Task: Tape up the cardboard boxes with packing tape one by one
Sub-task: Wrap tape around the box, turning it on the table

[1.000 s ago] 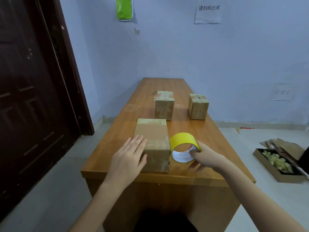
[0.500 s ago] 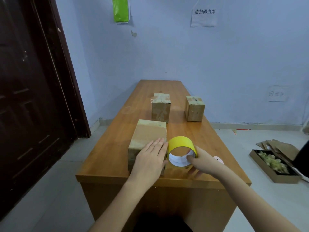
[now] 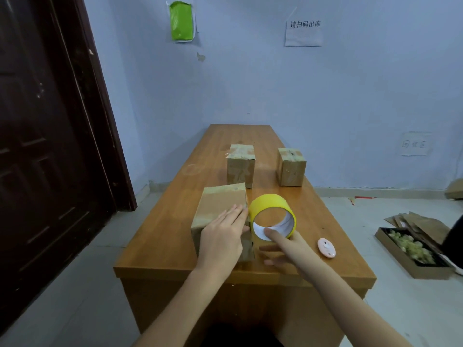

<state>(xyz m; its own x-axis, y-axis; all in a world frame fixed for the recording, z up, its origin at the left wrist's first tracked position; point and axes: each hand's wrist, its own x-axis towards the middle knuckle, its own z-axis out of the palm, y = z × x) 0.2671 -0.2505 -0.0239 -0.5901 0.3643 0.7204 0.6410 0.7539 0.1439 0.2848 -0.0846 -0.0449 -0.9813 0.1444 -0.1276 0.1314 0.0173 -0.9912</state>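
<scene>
Pressing flat, left hand [image 3: 221, 242] holds box [image 3: 220, 209] — right hand [image 3: 288, 249] pinches tape roll [image 3: 271, 209].

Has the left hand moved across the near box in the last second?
Yes. The left hand slid from the near box's left side to its right edge, beside the tape roll.

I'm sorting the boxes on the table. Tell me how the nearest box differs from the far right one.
The nearest box looks bigger and sits at the table's front edge; the far right box stands further back. The left hand rests on the nearest box; nothing touches the far right one. Both are closed brown cardboard.
</scene>
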